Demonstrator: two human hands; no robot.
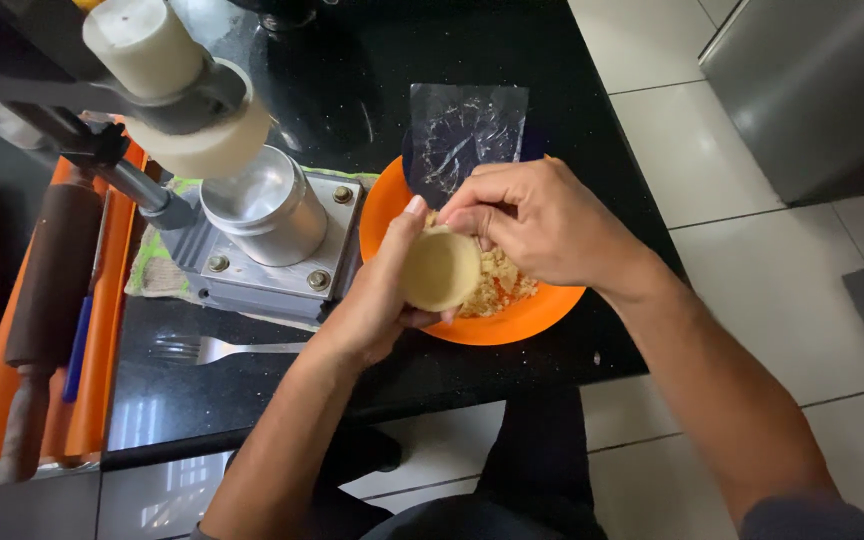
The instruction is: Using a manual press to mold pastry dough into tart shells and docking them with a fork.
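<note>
Head view is showing us our two hands meeting over the orange plate. We are cupping a pale dough shell in our left hand, fingers curled around its side and gripping it, the thumb reaching up past its rim. Our right hand is coming in from the other side, its fingertips pinched together and touching the shell's upper edge; whether they are pinching anything besides the dough, we cannot tell. Just under the right hand, crumbly yellowish filling is lying on the plate. Beyond the fingers, a clear plastic sheet is resting partly on the plate's far rim. To the outside of the left hand, a metal press with a round cup is standing on a cloth, its lever arm carrying a pale cylinder. Nearer us than the press, a fork is lying on the black worktop. Farther out on that side, a rolling pin is sitting on an orange mat.
</note>
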